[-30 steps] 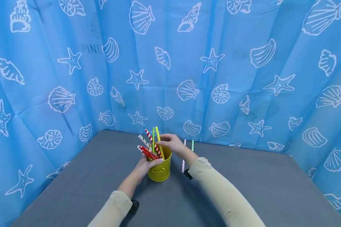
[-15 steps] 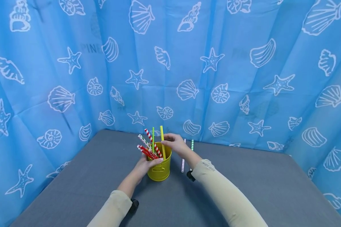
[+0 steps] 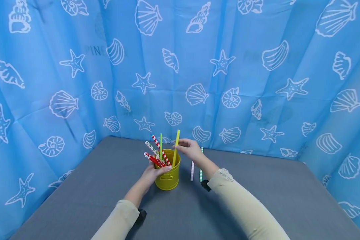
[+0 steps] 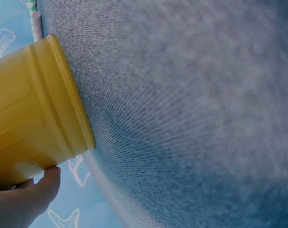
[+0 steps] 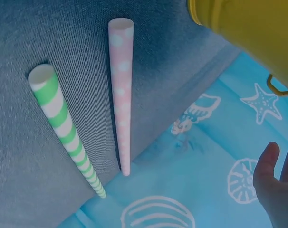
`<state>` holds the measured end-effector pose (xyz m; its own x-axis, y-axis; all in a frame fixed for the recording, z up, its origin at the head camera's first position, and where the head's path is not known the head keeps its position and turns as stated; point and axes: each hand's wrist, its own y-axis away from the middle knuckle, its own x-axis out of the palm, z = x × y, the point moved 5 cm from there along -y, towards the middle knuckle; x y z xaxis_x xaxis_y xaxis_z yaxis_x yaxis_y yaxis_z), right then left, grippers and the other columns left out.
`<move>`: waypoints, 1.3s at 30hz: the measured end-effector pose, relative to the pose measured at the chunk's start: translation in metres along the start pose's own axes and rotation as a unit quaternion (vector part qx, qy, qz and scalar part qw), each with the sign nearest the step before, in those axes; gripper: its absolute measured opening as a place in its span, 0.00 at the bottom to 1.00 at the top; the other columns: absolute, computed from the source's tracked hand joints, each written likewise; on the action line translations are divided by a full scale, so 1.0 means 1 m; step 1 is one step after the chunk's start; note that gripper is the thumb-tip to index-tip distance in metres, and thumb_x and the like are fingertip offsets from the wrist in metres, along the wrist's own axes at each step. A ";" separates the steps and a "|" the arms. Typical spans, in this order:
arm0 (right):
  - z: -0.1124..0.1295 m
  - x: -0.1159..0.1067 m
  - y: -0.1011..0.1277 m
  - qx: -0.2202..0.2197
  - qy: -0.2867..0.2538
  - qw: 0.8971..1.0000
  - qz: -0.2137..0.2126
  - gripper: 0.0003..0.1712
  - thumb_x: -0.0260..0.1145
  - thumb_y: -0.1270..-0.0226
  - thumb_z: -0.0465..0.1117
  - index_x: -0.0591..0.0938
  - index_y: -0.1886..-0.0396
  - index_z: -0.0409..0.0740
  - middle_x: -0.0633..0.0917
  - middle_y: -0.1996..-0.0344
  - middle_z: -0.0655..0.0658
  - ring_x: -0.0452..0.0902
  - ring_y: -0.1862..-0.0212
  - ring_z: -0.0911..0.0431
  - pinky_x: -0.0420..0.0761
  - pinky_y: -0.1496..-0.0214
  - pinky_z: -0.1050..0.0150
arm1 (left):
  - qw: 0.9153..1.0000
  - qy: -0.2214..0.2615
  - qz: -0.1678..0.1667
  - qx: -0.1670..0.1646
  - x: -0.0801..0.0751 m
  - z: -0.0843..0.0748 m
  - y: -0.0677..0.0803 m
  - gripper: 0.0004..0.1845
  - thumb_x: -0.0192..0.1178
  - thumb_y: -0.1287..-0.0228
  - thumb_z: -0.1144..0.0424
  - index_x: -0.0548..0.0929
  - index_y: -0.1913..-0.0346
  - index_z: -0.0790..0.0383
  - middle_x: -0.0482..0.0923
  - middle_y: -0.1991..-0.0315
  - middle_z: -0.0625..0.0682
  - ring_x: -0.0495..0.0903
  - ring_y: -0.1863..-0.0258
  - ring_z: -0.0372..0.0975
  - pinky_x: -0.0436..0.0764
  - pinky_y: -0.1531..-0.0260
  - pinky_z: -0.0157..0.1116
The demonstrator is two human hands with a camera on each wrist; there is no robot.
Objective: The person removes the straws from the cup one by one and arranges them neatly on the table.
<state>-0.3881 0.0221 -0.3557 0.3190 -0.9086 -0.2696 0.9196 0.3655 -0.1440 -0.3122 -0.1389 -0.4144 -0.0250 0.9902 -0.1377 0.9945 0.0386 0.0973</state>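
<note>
Grey table [image 3: 258, 186], backed and flanked by a blue curtain [image 3: 228, 50] printed with white shells and starfish.

Left hand [image 3: 154, 173]: reaches in from the lower left and grips the near left side of the yellow bucket [image 3: 168, 176], thumb curled over the rim, fingers wrapped round the wall. In the left wrist view the bucket's base [image 4: 63, 95] sits on the grey surface, with a fingertip [image 4: 46, 183] against its wall.

Yellow bucket: stands upright on the table, centre left, a small handle tab on its front. Contents: red-and-white striped straws [image 3: 160, 150] leaning left, a thin green straw [image 3: 161, 145] upright, and other patterned straws fanned to the left.

Yellow straw [image 3: 176, 146]: lower end inside the bucket, upper end tilted right, held at its upper part.

Right hand [image 3: 190, 148]: just right of the bucket rim, above the table, fingertips pinching the yellow straw, remaining fingers loosely curled.

Pink dotted straw [image 5: 121, 90]: lies flat on the table, right of the bucket, partly hidden by the right wrist in the head view.

Green-and-white striped straw [image 5: 63, 123]: lies flat just beside the pink one, nearly parallel, not touching it.
</note>
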 end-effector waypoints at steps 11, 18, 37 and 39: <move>0.020 -0.018 0.010 -0.004 -0.006 1.000 -0.005 0.23 0.62 0.29 0.40 0.77 0.37 0.40 0.85 0.50 0.40 0.79 0.46 0.48 0.75 0.41 0.48 | 1.000 0.003 0.001 0.007 0.001 -0.002 0.000 0.48 0.67 0.41 0.52 0.50 0.27 0.64 0.58 0.31 0.66 0.58 0.33 0.58 0.57 0.35 0.61; 0.038 -0.033 0.018 -0.024 -0.042 0.999 -0.024 0.24 0.60 0.28 0.39 0.73 0.33 0.41 0.83 0.48 0.38 0.80 0.47 0.49 0.77 0.43 0.51 | 1.000 0.002 0.005 -0.005 0.000 -0.003 -0.001 0.50 0.66 0.42 0.49 0.49 0.27 0.65 0.57 0.31 0.66 0.57 0.32 0.59 0.56 0.35 0.62; 0.038 -0.074 0.030 -0.023 -0.158 0.978 -0.138 0.31 0.58 0.27 0.34 0.60 0.28 0.39 0.88 0.64 0.52 0.82 0.65 0.61 0.81 0.56 0.63 | 1.000 0.001 -0.001 -0.001 -0.001 -0.004 0.004 0.48 0.66 0.41 0.51 0.50 0.26 0.65 0.58 0.31 0.66 0.58 0.33 0.58 0.57 0.35 0.60; 0.037 -0.080 0.033 -0.024 -0.169 0.972 -0.160 0.30 0.58 0.28 0.34 0.60 0.30 0.37 0.87 0.67 0.54 0.82 0.66 0.62 0.80 0.59 0.66 | 1.000 0.002 0.001 -0.001 0.000 -0.004 0.004 0.48 0.66 0.41 0.52 0.50 0.27 0.65 0.58 0.31 0.66 0.58 0.33 0.58 0.58 0.35 0.60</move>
<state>-0.3751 0.0991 -0.3032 0.0831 -0.9888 0.1241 0.9752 0.0550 -0.2145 -0.3084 -0.1384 -0.4097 -0.0230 0.9907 -0.1344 0.9944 0.0365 0.0994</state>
